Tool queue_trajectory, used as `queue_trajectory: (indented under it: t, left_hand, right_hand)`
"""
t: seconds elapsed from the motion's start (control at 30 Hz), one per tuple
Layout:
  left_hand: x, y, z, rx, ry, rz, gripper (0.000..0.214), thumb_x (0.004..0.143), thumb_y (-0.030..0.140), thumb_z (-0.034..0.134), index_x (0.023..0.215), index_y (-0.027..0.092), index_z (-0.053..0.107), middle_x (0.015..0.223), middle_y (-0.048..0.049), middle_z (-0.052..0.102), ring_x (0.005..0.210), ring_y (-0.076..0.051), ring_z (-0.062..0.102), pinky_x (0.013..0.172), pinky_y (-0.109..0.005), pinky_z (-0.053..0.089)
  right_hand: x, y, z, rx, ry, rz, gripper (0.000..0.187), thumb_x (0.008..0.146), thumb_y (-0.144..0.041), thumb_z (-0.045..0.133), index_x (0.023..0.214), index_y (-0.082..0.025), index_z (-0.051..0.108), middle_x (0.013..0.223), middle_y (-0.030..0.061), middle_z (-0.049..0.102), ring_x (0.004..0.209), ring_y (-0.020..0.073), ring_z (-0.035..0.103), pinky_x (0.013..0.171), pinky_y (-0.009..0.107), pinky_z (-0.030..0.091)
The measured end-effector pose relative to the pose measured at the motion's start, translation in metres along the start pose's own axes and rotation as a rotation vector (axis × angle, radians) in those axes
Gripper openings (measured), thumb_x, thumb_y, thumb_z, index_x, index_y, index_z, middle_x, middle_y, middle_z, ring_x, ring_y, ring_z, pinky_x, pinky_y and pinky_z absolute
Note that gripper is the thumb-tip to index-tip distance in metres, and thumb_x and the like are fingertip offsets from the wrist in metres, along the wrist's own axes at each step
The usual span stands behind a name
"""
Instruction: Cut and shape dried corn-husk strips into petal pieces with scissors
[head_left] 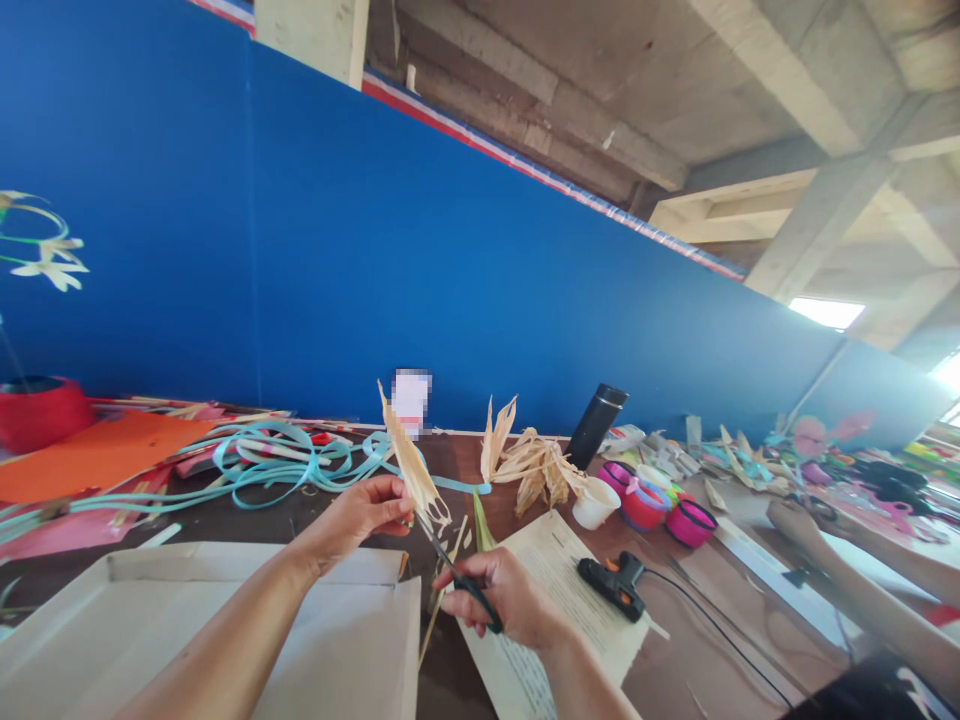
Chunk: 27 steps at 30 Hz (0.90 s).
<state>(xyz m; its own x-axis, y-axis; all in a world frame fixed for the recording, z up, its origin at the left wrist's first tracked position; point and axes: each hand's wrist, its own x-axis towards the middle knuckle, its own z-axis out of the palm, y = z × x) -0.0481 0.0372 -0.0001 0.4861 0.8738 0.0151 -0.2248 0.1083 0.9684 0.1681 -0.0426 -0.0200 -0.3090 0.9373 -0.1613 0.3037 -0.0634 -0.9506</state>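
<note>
At far left, a white flower (51, 266) rises above a red pot (45, 418). Next come an orange sheet (105, 455) and a tangle of pale blue ribbon (277, 465). Nearer the person lies an open box (255, 563), the left forearm across it. The left hand (381, 508) pinches 1 dry husk (405, 452) upright between thumb and fingers, just beyond the box's right end. The right hand (501, 592) grips black scissors (480, 597), whose tips meet the husk's lower end; whether the blades are parted, I can't tell. Under that hand is a printed paper (555, 560). Behind it sit more husks (541, 465), then a black flask (597, 425), a white cup (596, 503) and 3 bright pots (691, 523). A glue gun (613, 585) lies on the paper's right part. At far right, another person's hand (795, 528) reaches in.
</note>
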Motion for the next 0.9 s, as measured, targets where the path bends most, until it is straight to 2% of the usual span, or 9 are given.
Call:
queue_trajectory:
  t: [0.4,0.9]
  left_hand:
    - [0.0007,-0.0016,-0.0012,-0.034,-0.008,0.002,0.017,0.065,0.03,0.069,0.072,0.017,0.061,0.076,-0.0003,0.06,0.071,-0.011,0.056,0.076,-0.029,0.049]
    - [-0.0002,0.0013,0.0006,-0.039,-0.009,-0.014,0.02,0.064,0.031,0.07,0.068,0.016,0.058,0.07,0.0022,0.06,0.066,-0.01,0.057,0.074,-0.026,0.048]
  right_hand:
    - [-0.0025,-0.0059,-0.0002,0.003,0.009,0.001,0.028,0.068,-0.034,0.068,0.085,-0.012,0.068,0.05,-0.0037,0.049,0.04,0.004,0.04,0.037,0.016,0.034]
    - [-0.0034,-0.0081,0.0007,-0.01,0.015,0.002,0.035,0.066,-0.037,0.069,0.09,-0.012,0.068,0.05,-0.0037,0.049,0.04,0.004,0.039,0.036,0.015,0.034]
